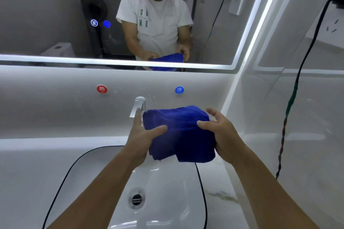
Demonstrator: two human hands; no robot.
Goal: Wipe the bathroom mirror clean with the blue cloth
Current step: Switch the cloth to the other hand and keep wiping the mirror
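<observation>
A folded blue cloth (178,132) hangs in the air above the sink, held from both sides. My left hand (143,135) pinches its left edge, thumb on top. My right hand (221,134) grips its right edge, with some fingers spread. The bathroom mirror (55,5) fills the upper half of the view, framed by a lit white strip along its bottom and right edges. It reflects a person in a white T-shirt holding the cloth. Both hands are well below the mirror's lower edge.
A white sink (167,191) with a black rim and a metal drain (137,199) lies under the hands. A chrome tap (137,106) stands behind the cloth, between a red hot knob (101,89) and a blue cold knob (179,90). A dark cable (297,83) hangs from a wall socket (333,24) at right.
</observation>
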